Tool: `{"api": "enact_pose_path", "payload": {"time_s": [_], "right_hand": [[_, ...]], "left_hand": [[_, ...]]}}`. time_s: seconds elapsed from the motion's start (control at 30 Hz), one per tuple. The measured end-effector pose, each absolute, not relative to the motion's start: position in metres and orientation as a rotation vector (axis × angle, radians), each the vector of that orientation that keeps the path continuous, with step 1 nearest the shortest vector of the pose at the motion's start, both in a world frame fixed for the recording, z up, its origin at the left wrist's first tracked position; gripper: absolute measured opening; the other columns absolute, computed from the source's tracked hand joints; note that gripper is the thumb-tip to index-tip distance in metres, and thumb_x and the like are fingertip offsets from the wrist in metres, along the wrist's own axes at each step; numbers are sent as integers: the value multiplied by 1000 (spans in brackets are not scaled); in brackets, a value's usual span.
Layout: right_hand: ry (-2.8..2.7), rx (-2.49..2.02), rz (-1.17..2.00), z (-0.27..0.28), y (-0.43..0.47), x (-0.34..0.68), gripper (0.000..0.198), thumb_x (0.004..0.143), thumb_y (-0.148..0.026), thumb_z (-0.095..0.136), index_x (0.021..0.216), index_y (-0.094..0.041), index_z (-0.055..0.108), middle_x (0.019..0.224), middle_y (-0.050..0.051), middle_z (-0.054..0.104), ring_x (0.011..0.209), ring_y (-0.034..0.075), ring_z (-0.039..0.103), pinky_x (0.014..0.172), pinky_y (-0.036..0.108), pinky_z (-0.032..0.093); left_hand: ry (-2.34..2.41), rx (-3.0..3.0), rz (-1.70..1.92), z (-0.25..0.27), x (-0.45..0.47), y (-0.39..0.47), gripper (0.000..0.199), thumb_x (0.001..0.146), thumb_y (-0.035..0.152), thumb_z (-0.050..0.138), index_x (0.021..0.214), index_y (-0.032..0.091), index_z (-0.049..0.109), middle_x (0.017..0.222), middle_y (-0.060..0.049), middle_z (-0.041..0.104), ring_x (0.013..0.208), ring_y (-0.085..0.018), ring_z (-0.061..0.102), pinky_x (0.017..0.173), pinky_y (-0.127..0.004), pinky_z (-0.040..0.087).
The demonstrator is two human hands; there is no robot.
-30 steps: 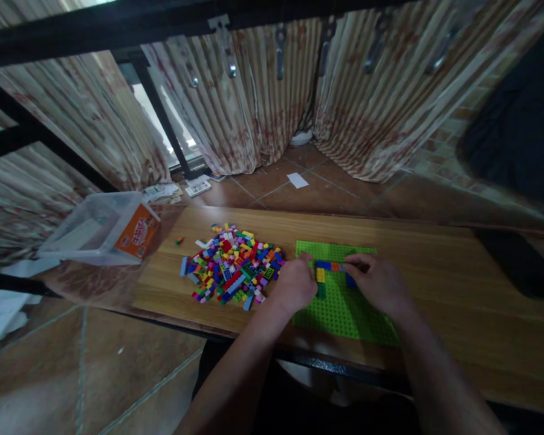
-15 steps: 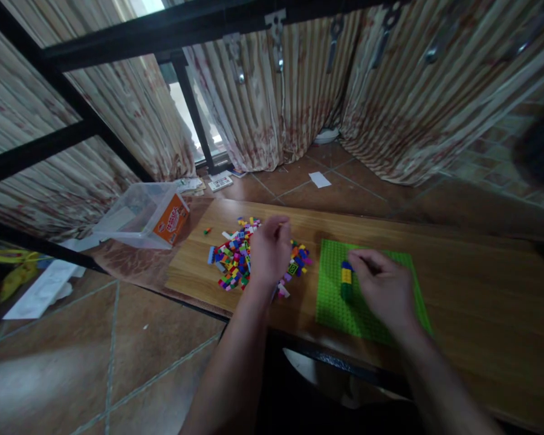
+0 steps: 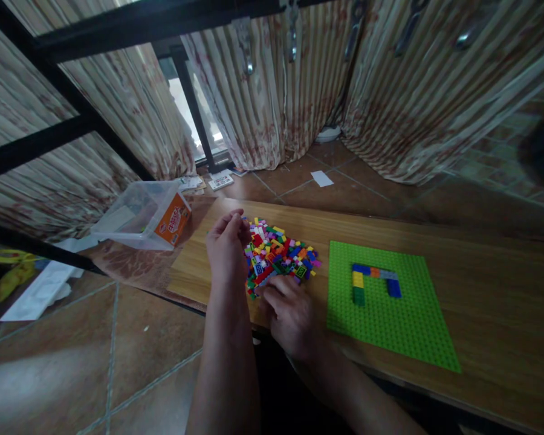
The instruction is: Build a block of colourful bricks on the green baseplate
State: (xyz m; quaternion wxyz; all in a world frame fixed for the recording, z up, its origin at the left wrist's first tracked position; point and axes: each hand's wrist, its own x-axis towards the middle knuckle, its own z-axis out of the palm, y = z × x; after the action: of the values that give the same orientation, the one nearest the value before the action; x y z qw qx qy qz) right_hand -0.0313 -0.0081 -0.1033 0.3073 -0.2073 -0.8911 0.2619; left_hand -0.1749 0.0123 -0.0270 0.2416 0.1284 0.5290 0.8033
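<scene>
A heap of small, many-coloured toy building bricks (image 3: 281, 248) lies on the wooden tabletop. My left hand (image 3: 229, 241) is raised at the heap's left edge, its fingers curled together; whatever they hold is hidden. At the near edge of the heap, my right hand (image 3: 292, 314) has its fingers bent and closed over the bricks, and I cannot make out what is in them. To the right lies a green studded baseplate (image 3: 394, 329). On it stands an angular U-shaped row of bricks (image 3: 375, 272) in blue, orange, grey, yellow and green, with its gap facing me.
A clear plastic box (image 3: 138, 208) with an orange label stands left of the wooden table (image 3: 494, 290). Patterned curtains (image 3: 254, 109) hang behind a dark metal frame (image 3: 90, 121). A white paper (image 3: 321, 178) lies on the tiled floor.
My right hand has moved left from the baseplate to the brick heap, uncovering the brick row. My left hand has shifted left, from over the heap to its left edge.
</scene>
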Motion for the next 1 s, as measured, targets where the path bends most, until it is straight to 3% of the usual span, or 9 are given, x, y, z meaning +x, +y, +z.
{"api": "enact_pose_path", "payload": {"time_s": [0.17, 0.43, 0.73, 1.0], "right_hand": [[-2509, -623, 552, -100, -10, -50, 22, 86, -16, 56, 105, -21, 66, 110, 11, 58, 97, 24, 50, 83, 39, 46], [-2539, -636, 522, -111, 2, -53, 18, 91, -21, 51, 95, -22, 68, 113, 12, 56, 97, 26, 51, 80, 39, 47], [-2145, -679, 899, -106, 17, -44, 12, 89, -21, 56, 94, -22, 67, 102, 7, 61, 94, 19, 60, 84, 33, 51], [-1659, -801, 1438, -105, 27, -33, 18, 85, -33, 58, 94, -20, 66, 93, 6, 65, 79, 18, 65, 66, 30, 56]], "left_hand": [[1406, 353, 2173, -25, -176, 10, 23, 63, 26, 72, 80, 12, 66, 59, 4, 55, 47, -4, 47, 46, -15, 36], [1452, 359, 2169, -23, -184, 3, 25, 62, 27, 73, 82, 12, 66, 61, 4, 56, 49, -3, 47, 48, -15, 36], [1473, 356, 2133, -22, -186, 2, 27, 58, 25, 72, 81, 12, 65, 60, 4, 56, 49, -4, 48, 48, -15, 37], [1618, 415, 1980, -28, -193, -2, 28, 59, 29, 73, 80, 12, 66, 61, 3, 59, 47, -4, 48, 47, -16, 36]]}}
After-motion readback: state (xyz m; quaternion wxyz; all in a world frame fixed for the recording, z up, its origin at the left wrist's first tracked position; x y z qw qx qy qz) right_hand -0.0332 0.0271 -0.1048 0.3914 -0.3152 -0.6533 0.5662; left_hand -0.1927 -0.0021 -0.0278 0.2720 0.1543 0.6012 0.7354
